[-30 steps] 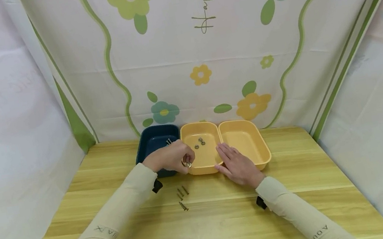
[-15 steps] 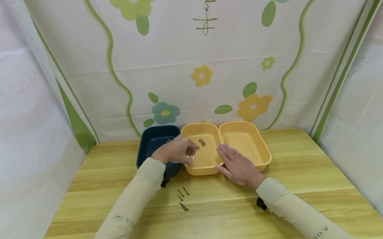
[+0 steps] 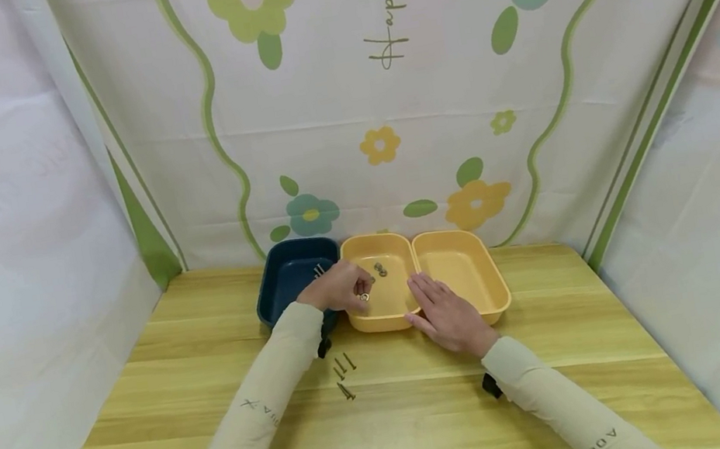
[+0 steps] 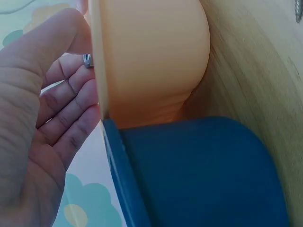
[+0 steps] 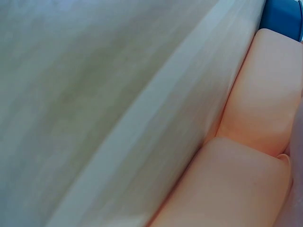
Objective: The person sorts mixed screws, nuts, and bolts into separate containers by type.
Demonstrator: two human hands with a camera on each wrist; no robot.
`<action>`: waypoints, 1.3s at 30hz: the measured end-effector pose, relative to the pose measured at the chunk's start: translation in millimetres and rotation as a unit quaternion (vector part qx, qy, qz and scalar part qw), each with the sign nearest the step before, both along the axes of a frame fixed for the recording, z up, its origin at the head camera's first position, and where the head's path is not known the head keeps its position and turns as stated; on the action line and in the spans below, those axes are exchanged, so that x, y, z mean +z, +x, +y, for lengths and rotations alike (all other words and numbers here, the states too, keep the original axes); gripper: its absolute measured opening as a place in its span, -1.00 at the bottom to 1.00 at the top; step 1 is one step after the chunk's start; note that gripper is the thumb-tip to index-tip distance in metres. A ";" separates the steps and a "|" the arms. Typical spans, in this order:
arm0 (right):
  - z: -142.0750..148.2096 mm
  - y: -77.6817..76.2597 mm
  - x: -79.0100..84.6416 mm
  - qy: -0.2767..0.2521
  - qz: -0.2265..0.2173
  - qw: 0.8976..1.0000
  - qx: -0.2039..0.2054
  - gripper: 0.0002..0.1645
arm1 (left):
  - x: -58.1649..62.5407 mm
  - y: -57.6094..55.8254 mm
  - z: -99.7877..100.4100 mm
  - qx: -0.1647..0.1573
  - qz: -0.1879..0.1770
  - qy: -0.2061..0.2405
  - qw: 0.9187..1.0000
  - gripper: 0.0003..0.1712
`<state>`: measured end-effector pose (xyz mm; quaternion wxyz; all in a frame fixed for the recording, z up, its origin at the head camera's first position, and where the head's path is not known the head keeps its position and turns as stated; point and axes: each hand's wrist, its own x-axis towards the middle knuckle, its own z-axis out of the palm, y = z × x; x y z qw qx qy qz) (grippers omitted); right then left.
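On the table [image 3: 434, 425], the middle yellow box [image 3: 386, 322] has the blue box [image 3: 293, 270] at nine o'clock and the other yellow box [image 3: 459, 271] at three. At its four o'clock, the right hand [image 3: 446, 314] rests with straight fingers; at eight, the left hand [image 3: 335, 288] pinches a metal nut [image 4: 87, 60] above it.

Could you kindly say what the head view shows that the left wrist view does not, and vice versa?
Only the head view: the right hand, right yellow tray and loose nuts in the middle yellow tray. Only the left wrist view: the palm side of the left hand. Both: that hand, its held nut, the blue tray, middle yellow tray and table.
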<state>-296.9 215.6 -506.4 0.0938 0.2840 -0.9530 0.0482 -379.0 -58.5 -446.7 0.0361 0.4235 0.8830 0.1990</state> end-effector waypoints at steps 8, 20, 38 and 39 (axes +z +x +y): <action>0.7 0.4 -0.1 0.001 -0.010 1.000 -0.007 -0.09 | -1.7 -4.0 3.1 0.031 -0.002 0.001 1.000 -0.87; -0.7 2.0 2.7 -0.004 -0.006 1.000 -0.003 -0.10 | 9.8 7.8 -4.5 0.056 0.023 -0.023 0.998 -0.54; 1.1 0.8 5.3 0.006 -0.025 1.000 -0.001 -0.08 | 33.7 43.9 -18.1 -0.033 0.083 -0.050 0.995 -0.60; 1.1 0.6 6.3 0.006 -0.029 1.000 0.001 -0.08 | 35.7 47.2 -19.4 -0.040 0.087 -0.049 0.994 -0.61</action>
